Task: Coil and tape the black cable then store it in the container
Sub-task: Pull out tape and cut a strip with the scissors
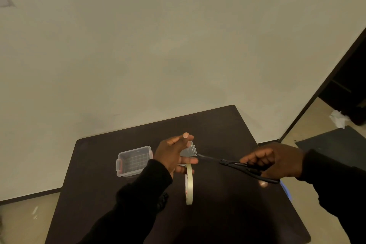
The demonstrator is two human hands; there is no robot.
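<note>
I see a dark brown table [227, 128] set against a plain cream wall [158, 35], with pale floor [23, 218] on either side.

My left hand [174, 154] is raised above the table centre. Its lower fingers pinch the top of a roll of pale tape [189, 184], which hangs edge-on below the hand. The upper fingers are spread and extended. I cannot tell whether a strip of tape is drawn out between them.

My right hand [273, 160] is clenched around the handles of black scissors [237, 164]. The blades point left and their tips reach the left hand, just above the roll. I cannot tell how far the blades are parted.

The clear plastic container [134, 160] with red latches stands uncovered on the table, just left of the left wrist. A clear plastic piece [191, 149], probably its lid, lies behind the left hand, partly hidden.

I cannot locate the black cable with confidence against the dark table and sleeves.

A blue object [286, 189] shows at the right table edge. Crumpled white paper [338, 118] lies on the floor, far right.
</note>
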